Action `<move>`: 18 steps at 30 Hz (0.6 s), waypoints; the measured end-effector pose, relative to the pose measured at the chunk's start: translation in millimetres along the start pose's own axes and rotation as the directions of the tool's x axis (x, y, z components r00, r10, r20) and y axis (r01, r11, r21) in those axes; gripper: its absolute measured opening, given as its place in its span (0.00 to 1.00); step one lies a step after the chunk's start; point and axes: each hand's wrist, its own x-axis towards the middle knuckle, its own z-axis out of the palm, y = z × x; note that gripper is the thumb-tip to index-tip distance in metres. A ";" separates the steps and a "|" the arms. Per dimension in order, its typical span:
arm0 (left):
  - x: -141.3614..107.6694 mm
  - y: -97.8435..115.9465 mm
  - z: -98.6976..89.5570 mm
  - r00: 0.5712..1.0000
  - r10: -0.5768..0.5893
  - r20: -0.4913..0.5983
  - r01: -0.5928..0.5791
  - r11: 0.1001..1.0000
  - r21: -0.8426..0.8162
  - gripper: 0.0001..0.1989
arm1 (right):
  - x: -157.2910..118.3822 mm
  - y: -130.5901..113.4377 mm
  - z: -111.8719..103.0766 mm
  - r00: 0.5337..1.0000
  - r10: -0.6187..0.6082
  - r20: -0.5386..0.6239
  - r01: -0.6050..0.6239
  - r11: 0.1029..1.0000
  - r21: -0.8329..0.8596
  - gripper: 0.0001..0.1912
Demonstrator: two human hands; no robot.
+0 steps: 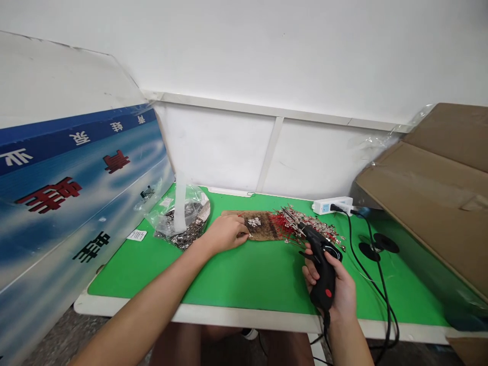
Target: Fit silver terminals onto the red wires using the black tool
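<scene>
My right hand [335, 290] is wrapped round the grip of a black soldering gun [322, 259], its tip pointing up and left over a heap of small metal parts with red wires [312, 226]. My left hand [229, 234] rests at the left part of a brown scorched board [267, 231], fingers pinched together at its near edge. Something tiny and pale shows at the fingertips, too small to name. A little pile of silvery metal pieces [254, 222] lies on the board just right of my left hand.
Left of the board sits a clear plastic bag [183, 218] of dark metal parts. A white power strip [332, 205] with plugged-in black cables and a black spool [369, 250] stand to the right. Cardboard [438, 193] flanks the green tabletop [244, 279]; a printed blue panel [84, 198] stands left.
</scene>
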 end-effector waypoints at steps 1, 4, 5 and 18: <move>0.7 -0.4 1.2 1.000 0.013 -0.009 -0.013 1.000 0.012 0.13 | -0.1 -0.1 0.6 1.000 0.004 -0.003 -0.004 1.000 0.005 0.21; 2.3 -1.6 4.4 0.998 0.055 -0.043 -0.053 0.997 0.055 0.12 | -1.1 -0.5 1.8 1.000 0.016 -0.017 -0.016 1.000 0.017 0.22; 2.7 -1.5 4.9 0.997 0.066 -0.047 -0.062 0.995 0.072 0.12 | -1.3 -0.5 1.8 0.999 0.025 -0.020 -0.025 0.999 0.021 0.23; 19.8 12.2 -6.3 0.993 0.108 0.050 -0.115 0.977 0.180 0.08 | -0.4 0.0 4.9 1.000 0.013 -0.011 -0.013 0.999 0.050 0.22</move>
